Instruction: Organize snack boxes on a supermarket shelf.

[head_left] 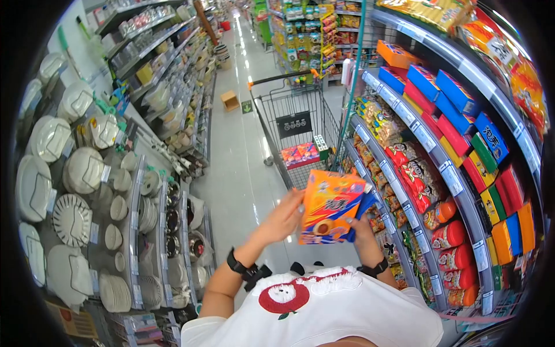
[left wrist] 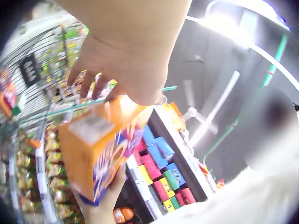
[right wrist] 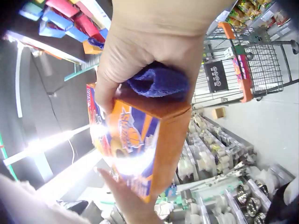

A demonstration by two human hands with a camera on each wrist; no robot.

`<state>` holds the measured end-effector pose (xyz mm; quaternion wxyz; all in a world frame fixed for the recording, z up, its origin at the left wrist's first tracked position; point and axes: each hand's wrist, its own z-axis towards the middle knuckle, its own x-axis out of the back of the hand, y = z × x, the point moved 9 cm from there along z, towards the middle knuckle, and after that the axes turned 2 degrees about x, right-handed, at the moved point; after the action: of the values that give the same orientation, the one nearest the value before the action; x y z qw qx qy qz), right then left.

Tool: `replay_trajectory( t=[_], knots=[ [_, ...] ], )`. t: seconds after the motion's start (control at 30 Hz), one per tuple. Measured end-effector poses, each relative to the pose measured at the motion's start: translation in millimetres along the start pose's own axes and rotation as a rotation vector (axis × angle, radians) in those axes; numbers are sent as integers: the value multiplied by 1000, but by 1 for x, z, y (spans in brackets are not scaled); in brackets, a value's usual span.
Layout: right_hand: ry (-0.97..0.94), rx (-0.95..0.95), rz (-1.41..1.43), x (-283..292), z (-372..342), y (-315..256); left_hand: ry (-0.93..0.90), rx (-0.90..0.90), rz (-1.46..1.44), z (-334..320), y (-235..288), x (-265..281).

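- Head view: an orange-and-blue cardboard box (head_left: 330,202), printed with a round biscuit-like picture, was held in mid-air over the aisle, just short of the near end of a black wire shopping cart (head_left: 293,123) with orange handle ends.
- In that view the right hand (head_left: 363,229) gripped the box's lower right side, thumb over the printed front, while the left hand (head_left: 283,217) lay against its left edge.
- Inside the cart, toward its near end, was a flat red-and-orange package (head_left: 299,155). To the right, grey shelves (head_left: 452,175) with price labels along their front edges carried blue, red and green cartons (head_left: 490,139).
- Left wrist view: the left hand's fingers hung loosely past the box's upper corner; whether they pinched it or merely touched it, I could not tell. The right hand held the box's lower part.
- Right wrist view: the right hand wrapped over the box's side, with a dark-blue, ragged-edged piece (right wrist: 159,83) beneath the palm, its nature unclear.
- The step in hand seemed to be inspecting or turning the box before deciding where it belonged.
- The next move probably called for a steady right-hand grip and, if the box was wanted, lowering it over the cart's near edge beside the package.
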<state>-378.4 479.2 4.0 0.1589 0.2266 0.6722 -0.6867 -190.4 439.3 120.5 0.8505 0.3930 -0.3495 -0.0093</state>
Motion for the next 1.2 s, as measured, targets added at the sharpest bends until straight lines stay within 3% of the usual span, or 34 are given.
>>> replay_trajectory(
  t=[0.07,0.13,0.17,0.23,0.37,0.43,0.5,0.63,0.83,1.03,1.2],
  knots=[
    [-34,34,79,5,5,-17,165,-164,-8,28,77,69],
    [-9,44,86,14,9,-24,219,-342,-786,23,129,120],
    [-6,48,107,21,10,-22,280,-469,-985,25,175,142],
    [-3,63,152,30,18,-15,3,-865,-1227,12,229,159],
    [20,43,139,33,10,0,-413,-942,-1315,-6,277,150],
    [55,41,169,18,0,-6,-466,-993,-1315,-14,283,149],
    [67,23,198,4,-14,-12,-328,-954,-1330,-24,283,148],
    [136,-37,196,31,-31,7,-118,-868,-1382,-32,282,149],
    [181,10,207,27,-47,6,-229,-1057,-1320,-35,288,149],
    [89,84,158,13,-54,0,-268,-977,-1471,-36,286,144],
    [89,76,103,14,-58,-1,-335,-1039,-1507,-30,284,146]
  ],
)
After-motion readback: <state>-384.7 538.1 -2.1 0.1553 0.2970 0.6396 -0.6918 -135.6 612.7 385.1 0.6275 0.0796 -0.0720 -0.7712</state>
